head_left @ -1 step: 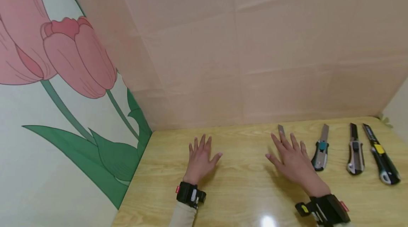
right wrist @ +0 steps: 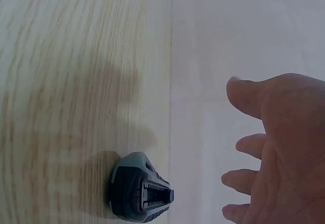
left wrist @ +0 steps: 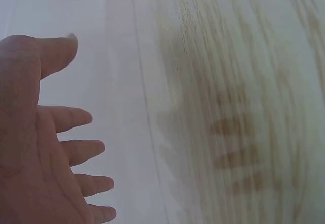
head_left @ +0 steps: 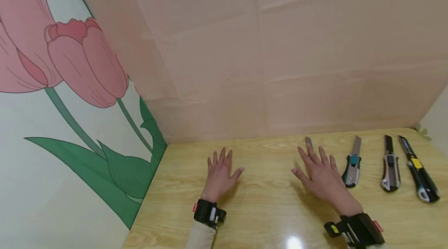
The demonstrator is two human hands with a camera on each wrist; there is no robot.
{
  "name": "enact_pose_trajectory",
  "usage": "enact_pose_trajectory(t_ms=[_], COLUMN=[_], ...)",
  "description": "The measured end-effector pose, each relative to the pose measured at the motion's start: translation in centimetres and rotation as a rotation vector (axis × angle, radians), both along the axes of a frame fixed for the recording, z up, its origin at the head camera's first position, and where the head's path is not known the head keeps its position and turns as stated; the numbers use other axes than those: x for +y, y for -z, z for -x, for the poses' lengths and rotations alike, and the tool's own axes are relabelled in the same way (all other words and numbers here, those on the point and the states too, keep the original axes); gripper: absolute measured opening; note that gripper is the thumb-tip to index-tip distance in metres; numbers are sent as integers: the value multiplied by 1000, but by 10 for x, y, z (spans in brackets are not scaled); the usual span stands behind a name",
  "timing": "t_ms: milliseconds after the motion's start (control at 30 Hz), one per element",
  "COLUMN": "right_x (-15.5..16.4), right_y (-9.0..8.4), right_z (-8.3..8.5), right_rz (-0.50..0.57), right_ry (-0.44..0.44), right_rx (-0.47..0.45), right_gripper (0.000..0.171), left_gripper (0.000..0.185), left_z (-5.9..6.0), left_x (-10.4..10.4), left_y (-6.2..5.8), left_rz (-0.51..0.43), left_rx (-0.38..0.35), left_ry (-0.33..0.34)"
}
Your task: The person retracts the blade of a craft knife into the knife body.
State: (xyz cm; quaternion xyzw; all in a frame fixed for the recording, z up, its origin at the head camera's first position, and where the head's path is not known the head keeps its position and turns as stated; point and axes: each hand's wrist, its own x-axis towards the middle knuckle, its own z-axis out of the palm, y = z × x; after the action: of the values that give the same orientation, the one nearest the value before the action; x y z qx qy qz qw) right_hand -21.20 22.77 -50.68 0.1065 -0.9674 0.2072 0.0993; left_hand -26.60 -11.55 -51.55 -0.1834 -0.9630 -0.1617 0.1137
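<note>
1. Table [head_left: 266,210]: pale yellow wood grain, glossy.
2. Back wall [head_left: 280,47]: plain pink.
3. Side panel [head_left: 52,124]: white, pink tulips, green leaves.
4. Utility knives: teal-and-grey [head_left: 351,163]; grey-and-black [head_left: 390,169]; black with yellow slider [head_left: 418,171], at 3 o'clock.
5. Wristbands [head_left: 209,213]: black.

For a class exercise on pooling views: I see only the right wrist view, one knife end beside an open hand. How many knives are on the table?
Observer: Three whole knives lie right of the right hand: a teal-buttoned knife, a grey knife, a black-and-yellow knife; a fourth blade tip shows past the fingers.
Operator: And the left hand?
Observer: The left hand is spread over the table, holding nothing.
</note>
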Motion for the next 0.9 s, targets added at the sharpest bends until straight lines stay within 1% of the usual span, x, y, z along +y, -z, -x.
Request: enact_pose_trajectory(t_ms=[267, 400, 567, 700, 833, 900], right_x=[2, 8, 18, 24, 29, 31], right_y=[3, 1, 3, 7, 12, 14], right_z=[0, 4, 10, 13, 17, 18], right_rz=[7, 9, -2, -28, -59, -53], right_ry=[1, 12, 38, 55, 66, 74], right_rx=[20, 41, 85, 105, 118, 113], right_gripper=[82, 82, 80, 73, 64, 61], left_gripper=[79, 80, 80, 78, 72, 69], left_z=[0, 2, 0, -2, -2, -3], left_x=[-3, -5, -3, 2, 13, 19], left_y=[0, 0, -1, -1, -2, -2], left_rz=[-10, 8, 7, -2, 4, 14], left_rx=[-7, -10, -12, -24, -11, -13], left_ry=[-5, -13, -3, 8, 7, 5])
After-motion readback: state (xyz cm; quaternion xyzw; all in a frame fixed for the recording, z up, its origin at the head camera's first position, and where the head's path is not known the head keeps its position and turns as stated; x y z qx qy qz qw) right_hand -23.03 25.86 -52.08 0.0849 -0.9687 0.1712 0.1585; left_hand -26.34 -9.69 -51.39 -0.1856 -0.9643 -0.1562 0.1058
